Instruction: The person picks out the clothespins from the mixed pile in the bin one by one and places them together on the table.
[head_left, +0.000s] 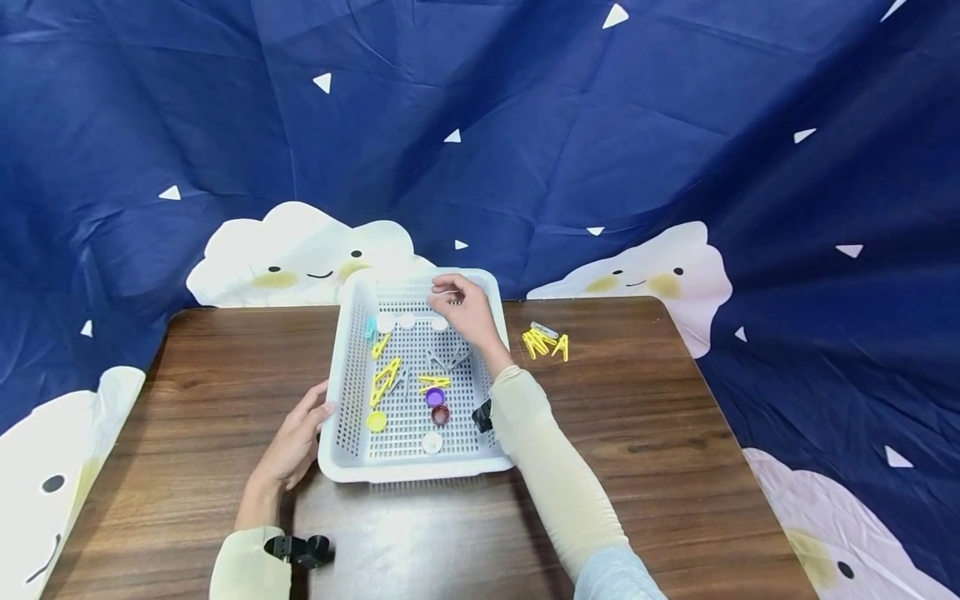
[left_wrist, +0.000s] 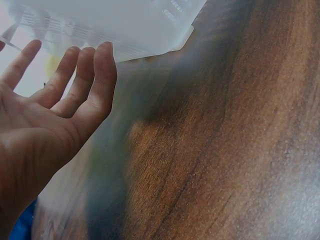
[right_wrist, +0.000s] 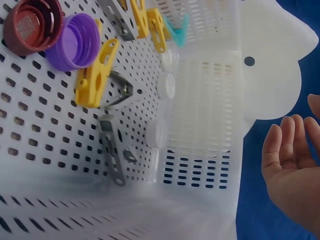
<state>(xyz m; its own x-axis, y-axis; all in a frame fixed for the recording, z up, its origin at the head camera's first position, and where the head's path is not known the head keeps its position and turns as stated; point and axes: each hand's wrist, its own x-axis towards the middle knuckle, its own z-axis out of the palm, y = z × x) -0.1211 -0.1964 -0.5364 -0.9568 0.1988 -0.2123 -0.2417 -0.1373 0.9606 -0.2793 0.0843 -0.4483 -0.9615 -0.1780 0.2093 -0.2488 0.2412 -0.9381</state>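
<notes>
A white perforated plastic basket (head_left: 347, 333) holds clothespins and bottle caps. My left hand (head_left: 296, 437) is at the basket's left side; in the left wrist view its fingers (left_wrist: 103, 75) are slightly bent, fingertips right at the basket wall. My right hand (head_left: 468, 312) hovers over the far end of the basket, fingers loosely bent, with nothing between them. Under it lie white caps (right_wrist: 157, 133) and grey clothespins (right_wrist: 113, 150). Nearer me are a yellow clothespin (right_wrist: 96, 75), a purple cap (right_wrist: 75, 42), a dark red cap (head_left: 440, 414) and a yellow cap (head_left: 377, 422).
On the brown wooden table (head_left: 637, 433), right of the basket, lie several yellow clothespins (head_left: 537, 342) and a grey one (head_left: 543, 330). A light-blue clothespin (head_left: 371, 327) is in the basket's far left corner. A blue cloth (head_left: 525, 100) with clouds hangs behind the table.
</notes>
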